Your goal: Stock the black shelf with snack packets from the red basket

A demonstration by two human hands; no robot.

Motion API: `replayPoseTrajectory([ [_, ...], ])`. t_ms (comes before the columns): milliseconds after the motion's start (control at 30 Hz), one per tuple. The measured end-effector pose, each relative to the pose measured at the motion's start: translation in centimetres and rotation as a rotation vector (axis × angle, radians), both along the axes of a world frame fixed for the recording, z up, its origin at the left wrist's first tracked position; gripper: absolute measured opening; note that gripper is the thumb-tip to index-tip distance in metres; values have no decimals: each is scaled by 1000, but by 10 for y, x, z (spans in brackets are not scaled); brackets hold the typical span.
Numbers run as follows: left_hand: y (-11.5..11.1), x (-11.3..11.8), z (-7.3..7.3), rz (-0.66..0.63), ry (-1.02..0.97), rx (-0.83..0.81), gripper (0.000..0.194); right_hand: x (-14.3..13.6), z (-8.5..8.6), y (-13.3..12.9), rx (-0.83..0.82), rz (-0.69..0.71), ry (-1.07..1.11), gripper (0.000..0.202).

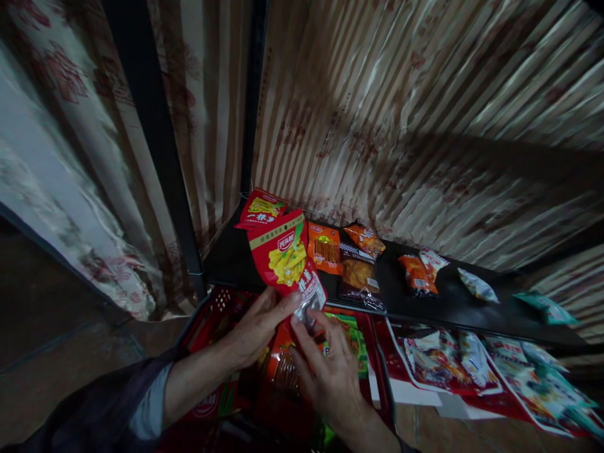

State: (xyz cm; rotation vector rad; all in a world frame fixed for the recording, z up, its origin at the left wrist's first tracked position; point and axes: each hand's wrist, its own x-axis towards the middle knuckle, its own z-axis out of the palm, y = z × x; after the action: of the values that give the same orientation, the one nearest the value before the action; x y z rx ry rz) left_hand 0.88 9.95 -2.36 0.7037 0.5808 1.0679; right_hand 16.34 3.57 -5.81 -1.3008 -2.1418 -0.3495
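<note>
Between my two hands is a red snack bag [287, 255] with yellow food pictured on it, tilted over the front edge of the black shelf. My left hand [264, 321] grips its lower left side, thumb on the front. The fingers of my right hand [328, 358] pinch its bottom end near a clear, shiny patch. Behind it on the shelf lies a similar red bag [262, 209]. An orange packet [324, 248] and a dark brown bag [359, 277] lie to its right. Below my hands, a red basket [377, 352] holds several packets, among them an orange one [285, 365].
The black shelf [391, 283] also carries an orange bag [365, 238], another orange packet [418, 275], and a teal packet [545, 307] at far right. More red baskets of packets stand lower right. Black posts [155, 138] and a patterned curtain [377, 113] bound the shelf.
</note>
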Motion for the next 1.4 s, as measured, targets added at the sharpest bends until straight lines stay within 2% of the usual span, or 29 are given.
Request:
replayPoseTrajectory([
  [133, 8, 1, -1, 162, -44, -162, 42, -2, -6, -1, -117, 128, 39, 51],
  [233, 17, -1, -2, 165, -61, -237, 37, 4, -4, 3, -94, 159, 167, 46],
  [333, 23, -4, -4, 118, -26, -300, 33, 16, 0, 10, -54, 0, 368, 40],
  [400, 26, -7, -7, 86, -7, -323, 33, 24, 2, 16, -106, -120, 560, 41],
  [500, 29, -9, -13, 18, 7, -338, 38, 31, 4, 24, -397, -160, 924, 49],
  [600, 30, -10, -19, -81, 38, -346, 44, 30, 3, 28, -743, -76, 1254, 49],
  [667, 30, -11, -21, -150, 68, -355, 46, 26, 3, 28, -835, 0, 1386, 44],
  [733, 29, -12, -22, -207, 97, -362, 46, 23, 3, 28, -845, 46, 1464, 41],
  [933, 23, -13, -24, -372, 153, -369, 46, 20, 8, 31, -861, 41, 1674, 36],
  [1067, 20, -13, -28, -443, 174, -329, 50, 19, 15, 34, -842, 19, 1738, 31],
  [1267, 21, -13, -28, -476, 222, -240, 48, 20, 20, 35, -803, -79, 1766, 32],
  [1400, 20, -14, -29, -494, 286, -175, 45, 22, 20, 35, -794, -88, 1756, 30],
])
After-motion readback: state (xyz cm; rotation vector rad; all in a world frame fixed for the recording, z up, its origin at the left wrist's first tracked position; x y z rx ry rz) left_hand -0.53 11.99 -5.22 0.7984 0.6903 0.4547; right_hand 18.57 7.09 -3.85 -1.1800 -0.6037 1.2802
